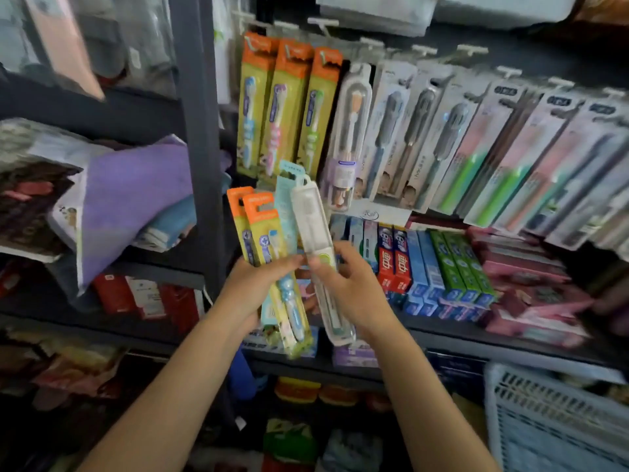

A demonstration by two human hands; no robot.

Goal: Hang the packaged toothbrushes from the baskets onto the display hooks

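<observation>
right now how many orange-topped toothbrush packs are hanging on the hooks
3, side by side at the left end of the hook row: blue brush, pink brush, green brush. More may hang hidden behind them.

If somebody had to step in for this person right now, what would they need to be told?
Left hand: grips a fan of packs, two orange-topped packs and a teal-topped pack behind them.
Right hand: holds a clear toothbrush case, its hanging loop pointing up, close against the left hand's bundle.
Done: the hooks above already carry rows of packs, including three matching orange-topped ones and a similar clear case.
Left: hang the clear case, then the packs in the left hand, each with its like. A white basket sits at lower right; its contents cannot be seen.
</observation>
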